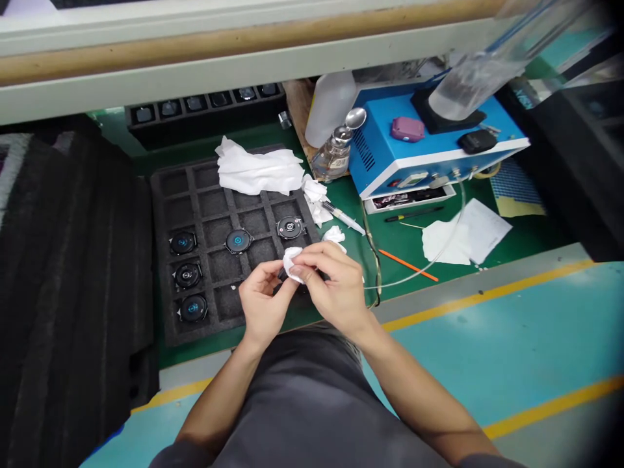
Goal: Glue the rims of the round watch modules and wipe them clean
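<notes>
My left hand (266,302) pinches a small dark watch-like piece (282,274) over the tray's near right corner. Fingers and tissue hide most of that piece. My right hand (336,279) is closed on a folded white tissue (291,261) and presses it against the piece. Below and beyond them lies a black foam tray (214,205) with square pockets. Strapless round watches sit in some pockets, among them one in the middle (238,241), one at the right (291,227) and several down the left column (187,275).
A white cloth (258,170) covers the tray's far pockets. Beside it are crumpled tissues (316,192), a syringe (344,216) and a glass pump bottle (334,153). A blue machine (390,156) trails a clear tube (441,250) near an orange stick (408,265). Black foam stacks (73,273) stand left.
</notes>
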### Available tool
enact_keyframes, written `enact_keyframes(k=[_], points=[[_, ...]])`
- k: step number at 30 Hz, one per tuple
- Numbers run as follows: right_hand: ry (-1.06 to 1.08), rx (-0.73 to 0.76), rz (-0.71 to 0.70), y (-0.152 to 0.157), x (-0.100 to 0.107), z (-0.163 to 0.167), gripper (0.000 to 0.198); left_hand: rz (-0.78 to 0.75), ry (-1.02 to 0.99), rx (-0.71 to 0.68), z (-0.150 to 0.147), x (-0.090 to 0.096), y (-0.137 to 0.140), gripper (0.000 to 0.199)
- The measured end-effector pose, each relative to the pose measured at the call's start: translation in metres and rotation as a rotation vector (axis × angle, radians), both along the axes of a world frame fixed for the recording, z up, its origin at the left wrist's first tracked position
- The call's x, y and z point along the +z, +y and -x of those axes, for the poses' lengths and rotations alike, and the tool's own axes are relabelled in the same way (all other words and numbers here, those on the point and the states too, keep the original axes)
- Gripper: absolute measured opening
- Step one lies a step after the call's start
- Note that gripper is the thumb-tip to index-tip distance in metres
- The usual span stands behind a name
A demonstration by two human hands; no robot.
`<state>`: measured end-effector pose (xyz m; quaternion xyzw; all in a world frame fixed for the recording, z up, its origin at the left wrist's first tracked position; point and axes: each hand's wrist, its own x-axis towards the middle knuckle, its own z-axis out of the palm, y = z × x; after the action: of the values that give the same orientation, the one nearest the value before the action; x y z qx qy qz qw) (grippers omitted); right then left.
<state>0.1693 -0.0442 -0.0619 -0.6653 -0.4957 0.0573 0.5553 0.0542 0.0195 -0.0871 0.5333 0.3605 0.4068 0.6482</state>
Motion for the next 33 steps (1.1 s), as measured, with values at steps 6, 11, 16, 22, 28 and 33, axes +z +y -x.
enact_keyframes(k=[6,11,16,22,28,33], points=[[0.027,-0.189,0.064,-0.011,-0.007,-0.012,0.008,0.021,-0.083,-0.009,0.002,-0.002,0.0,0.022],[-0.157,-0.056,-0.009,-0.019,0.003,-0.015,0.011,-0.021,-0.041,-0.03,0.001,0.004,-0.003,0.019],[-0.473,0.089,-0.003,-0.013,0.003,-0.013,0.019,0.016,0.015,-0.043,0.001,0.007,-0.003,0.019],[-0.595,0.135,-0.021,-0.013,-0.001,-0.019,0.026,0.081,0.018,-0.075,0.002,0.006,-0.002,0.023],[-0.638,0.043,0.07,-0.014,-0.004,-0.009,0.038,0.112,0.065,-0.054,-0.002,0.003,-0.003,0.021],[-0.635,-0.018,0.062,-0.019,-0.012,0.0,0.035,0.126,0.087,-0.059,-0.001,0.003,-0.003,0.021]])
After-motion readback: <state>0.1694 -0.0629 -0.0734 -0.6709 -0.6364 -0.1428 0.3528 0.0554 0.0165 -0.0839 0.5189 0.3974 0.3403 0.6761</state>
